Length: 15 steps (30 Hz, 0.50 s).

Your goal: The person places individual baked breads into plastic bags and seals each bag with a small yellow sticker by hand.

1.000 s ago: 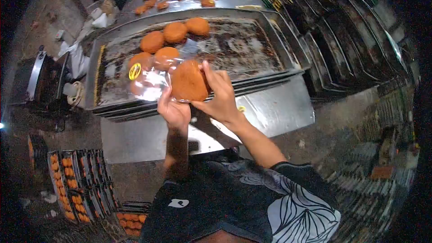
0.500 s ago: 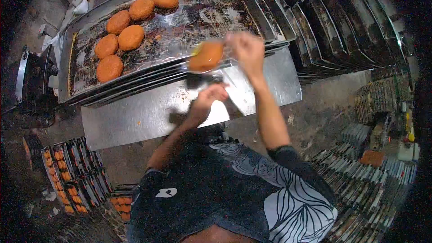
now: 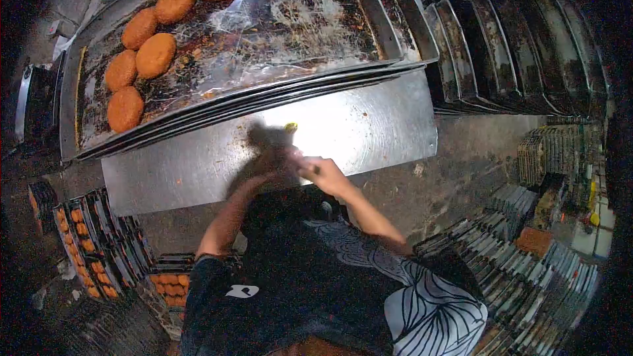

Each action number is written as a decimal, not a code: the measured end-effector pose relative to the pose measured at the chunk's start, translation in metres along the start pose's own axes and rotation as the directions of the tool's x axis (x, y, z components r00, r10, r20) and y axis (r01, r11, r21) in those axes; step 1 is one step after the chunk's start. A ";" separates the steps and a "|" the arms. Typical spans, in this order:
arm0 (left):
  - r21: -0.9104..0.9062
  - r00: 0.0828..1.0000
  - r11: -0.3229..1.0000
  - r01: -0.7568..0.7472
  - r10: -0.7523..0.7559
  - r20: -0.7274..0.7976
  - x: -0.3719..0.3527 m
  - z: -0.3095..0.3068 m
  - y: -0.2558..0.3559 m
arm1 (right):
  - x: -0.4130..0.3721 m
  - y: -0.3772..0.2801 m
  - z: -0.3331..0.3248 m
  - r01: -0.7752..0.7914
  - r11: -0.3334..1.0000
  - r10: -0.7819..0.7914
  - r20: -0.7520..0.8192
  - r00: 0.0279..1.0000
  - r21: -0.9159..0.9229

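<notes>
Both my hands are low over the front edge of the steel table (image 3: 376,125), close together and blurred. My left hand (image 3: 269,166) lies in shadow, and my right hand (image 3: 322,173) is just to its right. The wrapped orange bun that I held earlier is not in sight; what the hands hold cannot be made out. A small yellow scrap (image 3: 291,127) lies on the table just beyond them. Several round orange buns (image 3: 155,55) sit at the left end of a big greasy metal tray (image 3: 310,26) behind the table.
Empty dark trays (image 3: 501,46) are stacked at the right. Crates of packed orange buns (image 3: 86,257) stand on the floor at lower left. Rows of flat packs (image 3: 527,257) fill the floor at lower right.
My hands dropped from above the tray down to the table's front edge. The clear-wrapped bun in my right hand has gone out of sight. The view tilted further down.
</notes>
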<state>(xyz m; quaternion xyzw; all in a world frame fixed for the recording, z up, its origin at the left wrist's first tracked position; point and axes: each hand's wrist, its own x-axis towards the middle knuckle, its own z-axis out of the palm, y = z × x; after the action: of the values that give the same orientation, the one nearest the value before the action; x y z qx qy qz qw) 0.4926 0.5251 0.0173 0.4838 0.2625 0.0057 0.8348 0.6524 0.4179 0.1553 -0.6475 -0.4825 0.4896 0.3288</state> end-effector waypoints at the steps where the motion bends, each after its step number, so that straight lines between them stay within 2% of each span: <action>1: -0.050 1.000 0.998 0.027 -0.027 -0.003 -0.006 0.000 0.000 | 0.008 0.005 0.004 0.063 0.998 -0.059 -0.112 0.992 0.027; 2: -0.105 0.999 0.994 0.043 -0.046 -0.024 -0.008 0.003 -0.005 | 0.013 0.014 0.002 0.029 0.999 -0.028 -0.036 0.999 0.024; 3: -0.171 0.997 0.984 0.050 -0.060 -0.058 -0.008 0.006 -0.013 | 0.012 0.017 0.004 0.242 0.969 -0.245 -0.095 0.965 -0.041; 5: -0.279 0.995 0.960 -0.024 -0.003 -0.095 -0.005 0.008 -0.023 | -0.010 0.006 0.004 -0.081 0.984 0.062 -0.125 0.990 -0.158; 6: 0.174 0.934 0.929 -0.326 0.344 -0.093 -0.010 0.021 0.009 | -0.016 0.006 0.014 -0.062 0.985 0.042 -0.125 0.991 -0.163; 7: 0.571 0.781 0.620 -0.537 0.621 0.060 -0.020 0.037 0.045 | -0.022 0.008 0.028 0.001 0.972 -0.081 -0.333 0.940 -0.234; 8: 0.557 0.880 0.740 -0.377 0.474 -0.034 -0.035 0.060 0.089 | -0.019 0.006 0.034 0.051 0.947 -0.217 -0.510 0.832 -0.318; 9: 0.519 0.942 0.830 -0.205 0.312 -0.127 -0.047 0.075 0.119 | -0.012 -0.012 0.032 0.077 0.939 -0.247 -0.500 0.830 -0.336; 10: 0.472 0.873 0.820 -0.325 0.452 -0.184 -0.033 0.061 0.094 | -0.009 -0.040 0.029 -0.058 0.998 0.055 -0.443 0.895 0.007; 11: 0.569 0.721 0.702 -0.427 0.645 -0.254 -0.059 0.076 0.144 | -0.006 -0.065 0.028 -0.233 0.914 0.331 -0.280 0.901 0.332; 12: 0.694 0.509 0.477 -0.539 0.841 -0.182 -0.065 0.078 0.154 | 0.006 -0.079 0.012 -0.272 0.776 0.307 0.036 0.951 0.569; 13: 0.784 0.264 0.214 -0.583 0.962 -0.066 -0.074 0.080 0.160 | 0.019 -0.090 0.008 -0.147 0.503 0.229 0.032 0.973 0.852; 14: 0.784 0.561 0.373 -0.495 0.827 -0.039 -0.099 0.086 0.172 | 0.033 -0.102 0.004 -0.047 0.127 0.149 0.028 0.988 0.991; 15: 0.772 0.534 0.370 -0.517 0.844 -0.046 -0.110 0.085 0.180 | 0.053 -0.115 -0.012 0.100 0.226 -0.367 -0.010 0.930 0.969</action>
<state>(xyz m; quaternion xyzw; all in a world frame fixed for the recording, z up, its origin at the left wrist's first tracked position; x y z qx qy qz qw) 0.4795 0.5229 0.2445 0.8003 0.1918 0.3741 0.4276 0.6317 0.5049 0.2459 -0.1763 -0.2124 0.6928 0.6662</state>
